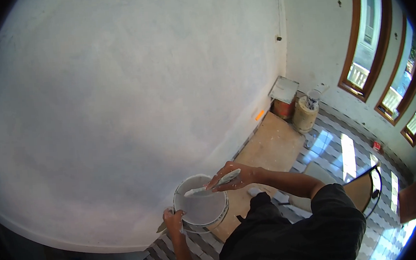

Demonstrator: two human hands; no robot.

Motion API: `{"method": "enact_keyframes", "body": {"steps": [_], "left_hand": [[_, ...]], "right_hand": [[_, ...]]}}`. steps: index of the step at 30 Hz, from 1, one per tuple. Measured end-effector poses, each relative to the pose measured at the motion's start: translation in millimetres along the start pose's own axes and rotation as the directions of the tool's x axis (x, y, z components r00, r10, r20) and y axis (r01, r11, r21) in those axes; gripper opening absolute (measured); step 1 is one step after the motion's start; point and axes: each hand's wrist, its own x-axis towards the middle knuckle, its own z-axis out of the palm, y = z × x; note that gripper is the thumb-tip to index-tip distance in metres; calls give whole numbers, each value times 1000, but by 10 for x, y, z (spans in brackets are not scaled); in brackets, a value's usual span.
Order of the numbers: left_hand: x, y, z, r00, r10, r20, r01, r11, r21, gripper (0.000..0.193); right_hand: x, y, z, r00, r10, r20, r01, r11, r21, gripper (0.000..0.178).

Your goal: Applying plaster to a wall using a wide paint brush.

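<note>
A white bucket [200, 205] hangs low in the middle of the view, in front of a big white plastered wall [117, 98]. My left hand [173, 220] grips the bucket's near left rim, and a small blade pokes out beside that hand. My right hand [231, 175] is closed around a putty knife [211, 185], whose white-smeared blade reaches over the bucket's open top. Both hands are spattered with white paste. My dark sleeve fills the lower right.
A brown board [268, 147] lies on the striped tiled floor [337, 154] along the wall. In the corner stand a rusty square can [284, 102] and a pale smeared bucket [305, 113]. Wood-framed windows [371, 34] line the right wall. A chair [364, 188] stands at right.
</note>
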Motion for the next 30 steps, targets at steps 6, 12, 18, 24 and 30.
{"method": "enact_keyframes", "body": {"steps": [6,12,18,24,30], "left_hand": [[921,349,514,1000,8,-17,-8,1000,26,37],[1549,1358,1024,998,-34,52,43,982,-183,26],[1678,2117,1335,991,-41,130,92,906,-413,29],[1491,2329,1206,979,24,204,39,954,-296,20],[1417,2626,816,968,79,238,7,939,-343,19]], "right_hand": [[595,475,-1189,995,-62,78,51,989,138,21],[1027,623,-2308,960,-229,158,237,971,-35,21],[1139,531,-2874,939,-303,162,323,940,-110,22],[1111,125,-2927,968,-200,149,222,964,-149,19],[1643,-720,-3241,986,-137,92,142,989,-47,25]]}}
